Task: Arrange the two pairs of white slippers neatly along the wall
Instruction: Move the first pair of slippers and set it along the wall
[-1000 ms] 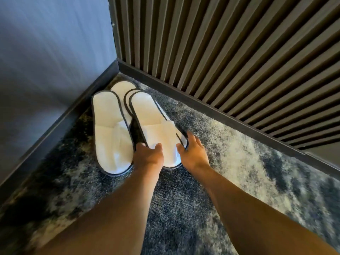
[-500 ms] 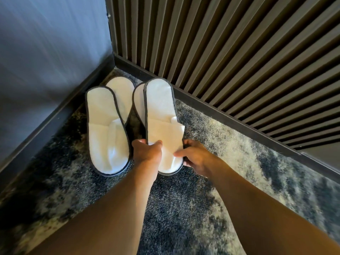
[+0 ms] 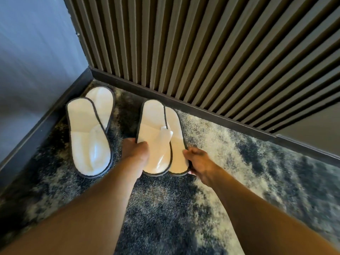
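both hands gripped one overlapped slipper pair (image 3: 156, 137): left hand (image 3: 135, 150) and right hand (image 3: 199, 160) at its toe end. second pair (image 3: 88, 133) lay in the corner.

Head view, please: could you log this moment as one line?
left hand: gripping right pair | right hand: gripping it | left pair: overlapped in corner

White slippers (image 3: 156, 137) with dark trim, mottled blue-grey carpet (image 3: 239, 162), brown slatted wall (image 3: 202, 52)
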